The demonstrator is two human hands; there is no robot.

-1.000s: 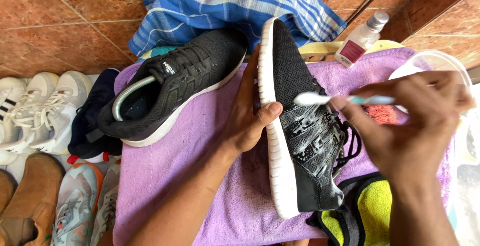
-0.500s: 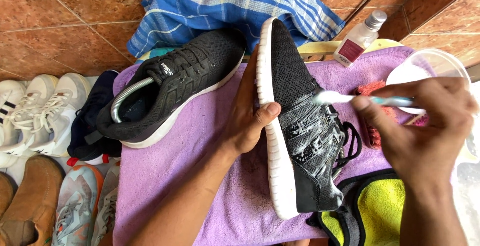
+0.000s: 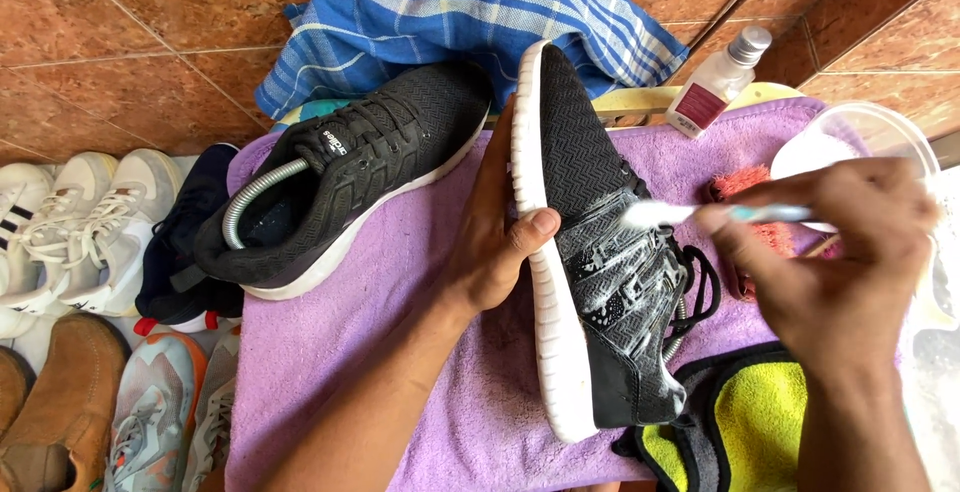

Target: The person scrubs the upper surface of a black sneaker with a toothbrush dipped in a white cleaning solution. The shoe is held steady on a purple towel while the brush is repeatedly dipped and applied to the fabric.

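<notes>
black shoe (image 3: 600, 252) tipped on its side on purple towel, soapy; toothbrush (image 3: 700, 215) bristles touching it.

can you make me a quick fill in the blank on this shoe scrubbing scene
1. The left hand steadies a black shoe tipped on its ____.
2. The right hand holds a ____ against that shoe's laces.
3. Both black shoes lie on a ____ towel.
4. A small clear bottle stands beside a blue ____ cloth.

Missing words: side; toothbrush; purple; striped
</notes>
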